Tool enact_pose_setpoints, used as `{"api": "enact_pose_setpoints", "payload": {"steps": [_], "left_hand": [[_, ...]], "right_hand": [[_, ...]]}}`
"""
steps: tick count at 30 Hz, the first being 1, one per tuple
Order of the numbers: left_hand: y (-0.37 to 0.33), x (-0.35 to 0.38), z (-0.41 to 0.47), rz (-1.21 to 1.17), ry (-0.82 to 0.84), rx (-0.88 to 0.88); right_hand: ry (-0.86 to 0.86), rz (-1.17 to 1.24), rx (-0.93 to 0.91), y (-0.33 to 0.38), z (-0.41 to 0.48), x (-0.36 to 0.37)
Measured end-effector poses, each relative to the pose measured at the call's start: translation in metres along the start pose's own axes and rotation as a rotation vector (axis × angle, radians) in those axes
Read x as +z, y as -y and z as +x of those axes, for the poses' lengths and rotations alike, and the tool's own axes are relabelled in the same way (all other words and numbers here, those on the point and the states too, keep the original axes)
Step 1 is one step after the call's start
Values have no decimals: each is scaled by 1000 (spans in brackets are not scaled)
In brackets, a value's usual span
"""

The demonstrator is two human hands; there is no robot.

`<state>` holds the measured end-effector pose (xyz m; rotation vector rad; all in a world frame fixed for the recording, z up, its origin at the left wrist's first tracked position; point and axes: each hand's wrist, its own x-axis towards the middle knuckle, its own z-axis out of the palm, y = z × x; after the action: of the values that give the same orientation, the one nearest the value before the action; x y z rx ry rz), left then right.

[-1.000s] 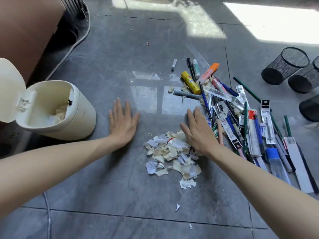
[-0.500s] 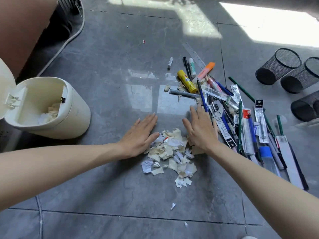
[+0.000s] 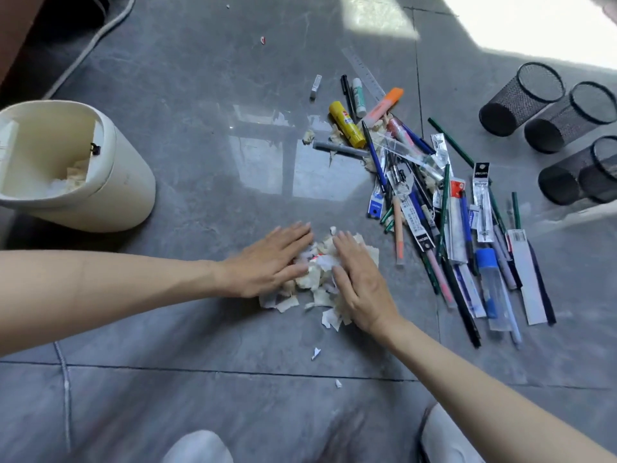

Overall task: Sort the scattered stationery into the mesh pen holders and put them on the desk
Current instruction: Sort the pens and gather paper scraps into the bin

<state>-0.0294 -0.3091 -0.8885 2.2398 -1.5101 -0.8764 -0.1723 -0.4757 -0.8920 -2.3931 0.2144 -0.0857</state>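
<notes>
Where the hands rest: on the heap of paper scraps, one at each side, on the grey floor
Left hand: palm down, fingers straight and together; touching the scraps' left edge; holding nothing
Right hand: flat, fingers extended over the scraps' right side; holding nothing
Stationery: pens, pencils, refills, a yellow glue stick, an orange highlighter; scattered on the floor just right of the scraps
Mesh pen holders: black; lying on their sides far right, apart from the stationery
Bin: cream; at left; open, scraps inside
</notes>
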Motion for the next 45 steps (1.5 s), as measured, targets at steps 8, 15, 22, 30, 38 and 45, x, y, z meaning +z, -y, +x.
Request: {"api": "enact_pose_setpoints", "payload": {"steps": [8, 15, 22, 30, 38, 45], "left_hand": [[-21, 8, 1, -2, 86, 142], [-12, 8, -9, 131, 105, 159], [-27, 23, -15, 67, 77, 117], [-25, 28, -27, 10, -27, 123], [-18, 32, -34, 232, 42, 254], [-10, 37, -19, 376, -3, 244]], "right_hand": [[304, -444, -528, -14, -50, -17], [407, -617, -620, -14, -73, -3], [155, -581, -388, -4, -57, 7], [97, -534, -283, 5, -54, 15], [-103, -255, -37, -18, -35, -12], [35, -51, -93, -12, -25, -1]]}}
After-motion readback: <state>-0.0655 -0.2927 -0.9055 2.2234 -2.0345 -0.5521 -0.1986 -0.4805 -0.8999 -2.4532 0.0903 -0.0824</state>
